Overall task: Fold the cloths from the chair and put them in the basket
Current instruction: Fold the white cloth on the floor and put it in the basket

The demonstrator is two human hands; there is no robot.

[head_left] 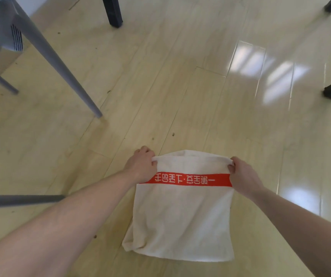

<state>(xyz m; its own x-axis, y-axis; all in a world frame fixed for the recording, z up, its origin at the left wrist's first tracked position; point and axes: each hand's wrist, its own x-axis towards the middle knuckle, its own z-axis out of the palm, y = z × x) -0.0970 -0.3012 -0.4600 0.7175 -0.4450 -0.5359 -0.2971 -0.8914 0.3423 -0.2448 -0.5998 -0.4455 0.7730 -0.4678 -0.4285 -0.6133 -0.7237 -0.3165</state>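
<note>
Glossy pale wood-plank floor (180,76) reflects window light; dark furniture legs (113,12) stand around.

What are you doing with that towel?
A person is holding up a white towel with a red stripe. The left hand pinches one top corner and the right hand pinches the other, so the towel hangs down in front of them over the wooden floor. It looks already folded once. A grey chair stands to the left with a striped cloth on it. No basket is in view.
</note>
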